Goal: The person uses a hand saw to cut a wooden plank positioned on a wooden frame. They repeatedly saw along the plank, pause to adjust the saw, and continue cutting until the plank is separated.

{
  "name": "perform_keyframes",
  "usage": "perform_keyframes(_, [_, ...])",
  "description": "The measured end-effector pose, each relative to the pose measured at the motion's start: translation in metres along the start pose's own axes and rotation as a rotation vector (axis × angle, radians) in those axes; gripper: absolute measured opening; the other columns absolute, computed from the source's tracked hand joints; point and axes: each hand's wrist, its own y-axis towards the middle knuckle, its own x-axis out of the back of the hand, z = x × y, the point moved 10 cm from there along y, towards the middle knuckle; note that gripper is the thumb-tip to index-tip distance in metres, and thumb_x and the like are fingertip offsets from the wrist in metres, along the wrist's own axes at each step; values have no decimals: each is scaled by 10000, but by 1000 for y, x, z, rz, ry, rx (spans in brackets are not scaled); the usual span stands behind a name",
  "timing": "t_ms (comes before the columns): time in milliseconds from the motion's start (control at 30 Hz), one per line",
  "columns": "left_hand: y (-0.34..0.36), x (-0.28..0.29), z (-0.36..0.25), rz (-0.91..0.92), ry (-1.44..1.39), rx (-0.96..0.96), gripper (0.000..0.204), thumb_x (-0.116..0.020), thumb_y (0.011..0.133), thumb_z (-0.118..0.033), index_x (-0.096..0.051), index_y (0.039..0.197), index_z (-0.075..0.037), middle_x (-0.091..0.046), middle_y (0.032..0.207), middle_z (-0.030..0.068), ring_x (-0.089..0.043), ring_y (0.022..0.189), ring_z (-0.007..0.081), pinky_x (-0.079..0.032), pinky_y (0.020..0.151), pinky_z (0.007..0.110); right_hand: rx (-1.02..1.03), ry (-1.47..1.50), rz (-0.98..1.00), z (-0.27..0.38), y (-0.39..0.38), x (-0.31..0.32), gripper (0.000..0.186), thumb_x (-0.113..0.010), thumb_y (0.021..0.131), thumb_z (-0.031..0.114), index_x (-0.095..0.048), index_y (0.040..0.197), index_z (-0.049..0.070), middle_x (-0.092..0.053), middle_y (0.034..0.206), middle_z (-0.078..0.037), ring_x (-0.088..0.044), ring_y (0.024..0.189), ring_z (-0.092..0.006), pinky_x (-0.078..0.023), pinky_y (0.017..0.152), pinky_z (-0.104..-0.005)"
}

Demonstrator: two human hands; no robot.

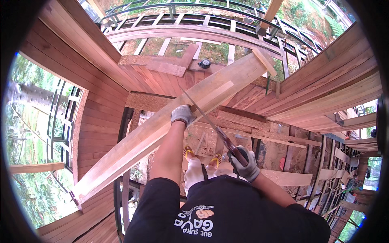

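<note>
A long pale wooden plank (pixel 142 131) runs diagonally from the lower left to the upper right, with a small wood block (pixel 264 62) lying across its far end. My left hand (pixel 183 115), in a whitish knitted glove, is closed on the plank's near edge. In my right hand (pixel 246 164), also gloved, is the dark brown handle of a handsaw (pixel 224 137). Its thin blade slants up and left across the plank, just right of my left hand. Whether the teeth have cut into the wood cannot be made out.
A black tape measure (pixel 204 63) sits on the reddish wood decking beyond the plank, near loose brown boards (pixel 174 67). Slatted walls (pixel 324 81) flank both sides. Below me are open floor joists, scrap boards (pixel 285 178) and my feet in yellow-strapped sandals (pixel 216 160).
</note>
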Motion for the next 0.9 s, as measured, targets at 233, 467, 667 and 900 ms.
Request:
perform_keyframes(233, [19,-9,-15,59,-51,-124,507,-683,732,-540,-702,1054,-149,-676,1048,194,-648,987,371,-515,860,467,-322,414,-39,-47,-40,-32,298,-720,753,69,-621,1033,48,-646,845,-119,-643,690,-300,-509,562,-406])
perform_keyframes(467, [36,-32,-8,-74,73,-165,466,-689,746,-491,-721,862,-41,-696,899,215,-688,851,379,-546,704,473,-621,649,56,-65,-40,-32,269,-675,814,311,-623,968,97,-640,735,-119,-610,631,-355,-490,578,-411])
perform_keyframes(667, [36,-38,-2,-238,-304,-283,443,-759,703,-343,-694,991,-14,-710,899,186,-692,829,344,-544,681,427,-507,472,-81,-55,-31,-16,221,-678,784,273,-588,877,93,-618,702,-146,-598,650,-366,-454,574,-455])
perform_keyframes(900, [51,-52,7,-206,-400,-271,454,-763,700,-335,-687,1011,-13,-710,899,185,-690,828,344,-543,679,425,-646,545,19,-49,-42,-40,251,-653,785,272,-582,956,102,-632,776,-143,-615,754,-371,-480,668,-465])
